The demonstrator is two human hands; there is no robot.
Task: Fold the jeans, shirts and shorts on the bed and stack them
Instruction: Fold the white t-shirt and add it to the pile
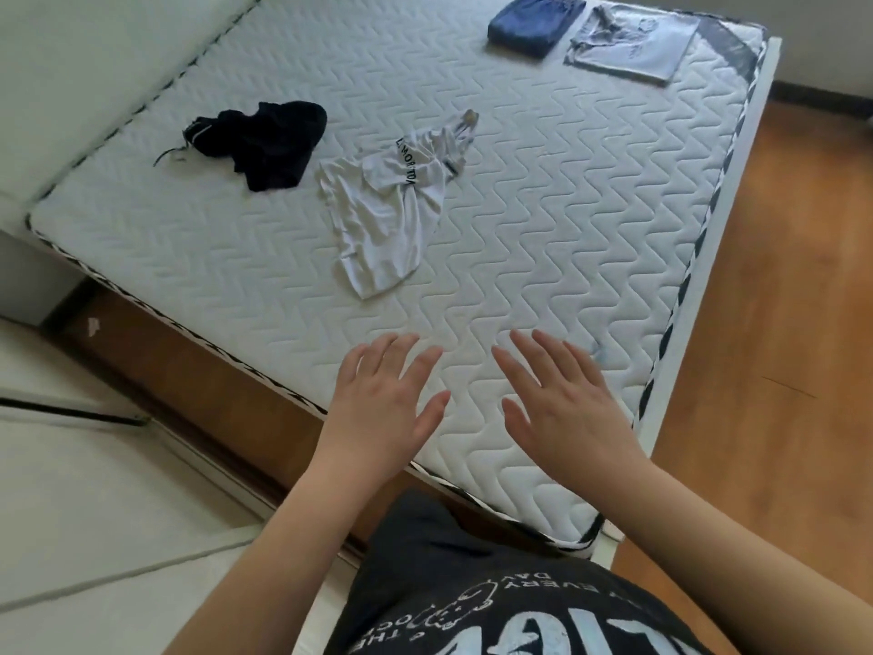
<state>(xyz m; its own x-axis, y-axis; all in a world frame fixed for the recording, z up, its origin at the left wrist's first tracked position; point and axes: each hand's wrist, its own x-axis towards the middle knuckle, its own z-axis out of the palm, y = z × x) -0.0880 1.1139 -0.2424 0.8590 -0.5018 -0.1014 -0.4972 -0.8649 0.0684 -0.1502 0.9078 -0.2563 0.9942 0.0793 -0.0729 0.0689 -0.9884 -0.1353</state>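
Left hand: our left hand (383, 408) hovers palm down over the near edge of the bed, fingers straight and spread, holding nothing.
Right hand: our right hand (564, 408) hovers just beside it, also flat and spread, holding nothing.
Bed: a white quilted mattress with a zigzag stitch pattern (543, 219) carries all the clothes.
White shirt: one crumpled white shirt with black lettering on a band (392, 215) lies unfolded near the middle of the bed, beyond both hands and apart from them, slightly to our left.
Black shorts: one crumpled pair of black shorts with a loose drawstring (264, 144) lies further off to the left, just beside the white shirt but not touching it.
Blue jeans: one folded pair of blue denim jeans (529, 23) sits at the far end of the bed, well apart from the hands.
Grey shirt: one folded pale grey shirt with a printed design (633, 44) lies flat just to the right of the jeans, near the far corner.
Count: four garments, two folded, two unfolded; two shirts, one pair of jeans, one pair of shorts.
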